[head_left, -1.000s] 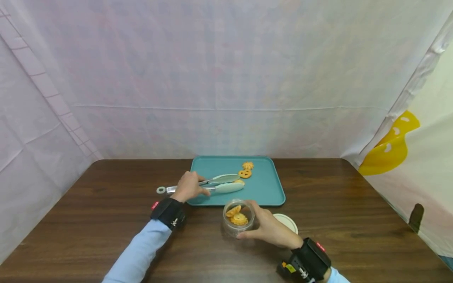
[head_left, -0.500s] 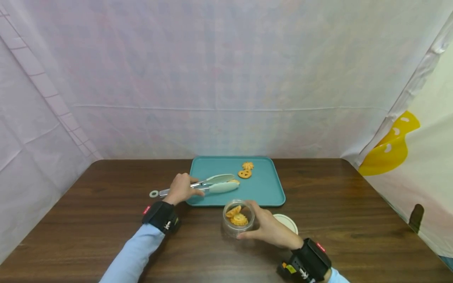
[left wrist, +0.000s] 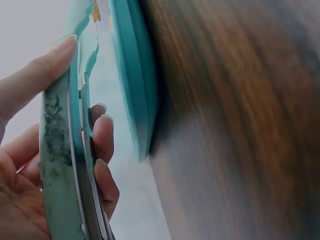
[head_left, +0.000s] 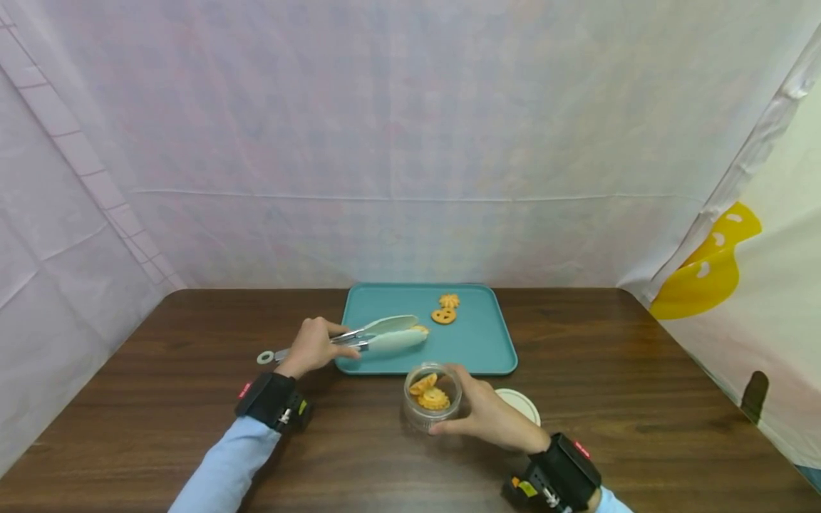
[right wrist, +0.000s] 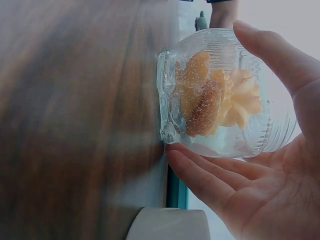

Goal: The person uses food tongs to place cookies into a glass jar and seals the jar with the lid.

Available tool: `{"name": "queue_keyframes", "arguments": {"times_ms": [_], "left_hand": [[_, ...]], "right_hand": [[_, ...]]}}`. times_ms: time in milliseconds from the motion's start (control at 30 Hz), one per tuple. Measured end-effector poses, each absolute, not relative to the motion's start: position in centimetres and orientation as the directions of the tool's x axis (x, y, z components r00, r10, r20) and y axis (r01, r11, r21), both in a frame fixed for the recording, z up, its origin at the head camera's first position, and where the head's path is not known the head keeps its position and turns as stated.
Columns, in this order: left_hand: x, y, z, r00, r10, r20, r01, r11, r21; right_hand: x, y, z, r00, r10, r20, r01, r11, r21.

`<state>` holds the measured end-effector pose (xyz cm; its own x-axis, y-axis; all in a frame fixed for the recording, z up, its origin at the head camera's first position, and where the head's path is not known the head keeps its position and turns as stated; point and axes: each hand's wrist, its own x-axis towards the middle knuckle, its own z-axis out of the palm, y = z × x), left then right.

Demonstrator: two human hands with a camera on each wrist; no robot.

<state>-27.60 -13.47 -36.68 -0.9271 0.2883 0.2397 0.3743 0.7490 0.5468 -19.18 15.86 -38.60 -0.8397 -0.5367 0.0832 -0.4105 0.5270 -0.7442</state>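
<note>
The left hand [head_left: 312, 346] grips a pair of tongs [head_left: 365, 335], its fingers [left wrist: 102, 135] curled round the two arms and pressing them together so that the pale tips pinch a cookie [head_left: 420, 329] over the near left part of the teal tray [head_left: 477, 345]. Compared with a second ago, this hand and the tongs have drawn back toward the left and a little nearer the person: the ring at the tongs' handle end now lies farther left over the worktop [head_left: 192, 399], and the pinched cookie has moved away from the two cookies [head_left: 445, 309] that lie together at the tray's far side. The right hand [head_left: 490, 417] has not shifted; its fingers [right wrist: 210, 182] and thumb wrap round a clear glass jar [head_left: 432, 396] that stands on the worktop just in front of the tray, with several cookies inside it. A white lid [head_left: 518, 403] lies on the worktop just right of the jar, partly behind the hand.
</note>
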Motion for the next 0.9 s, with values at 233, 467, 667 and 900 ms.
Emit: {"name": "queue_keyframes", "arguments": {"times_ms": [233,467,667,900], "left_hand": [[-26.6,-14.1,-36.1,-0.908,0.329,0.259,0.419,0.714,0.561],[-25.5,-14.5,-35.3,-0.885,0.382,0.266,0.463,0.670,0.579],[-24.7,-14.6,-34.6,-0.860,0.425,0.283,0.507,0.644,0.573],[-23.7,-15.1,-33.6,-0.836,0.477,0.272,0.539,0.615,0.576]], "right_hand": [[-19.1,15.8,-38.6,-0.843,-0.534,0.071,-0.399,0.529,-0.749],[-19.1,15.8,-38.6,-0.842,-0.535,0.065,-0.397,0.534,-0.746],[-19.1,15.9,-38.5,-0.843,-0.535,0.052,-0.387,0.536,-0.750],[-19.1,15.9,-38.6,-0.839,-0.540,0.065,-0.404,0.540,-0.738]]}}
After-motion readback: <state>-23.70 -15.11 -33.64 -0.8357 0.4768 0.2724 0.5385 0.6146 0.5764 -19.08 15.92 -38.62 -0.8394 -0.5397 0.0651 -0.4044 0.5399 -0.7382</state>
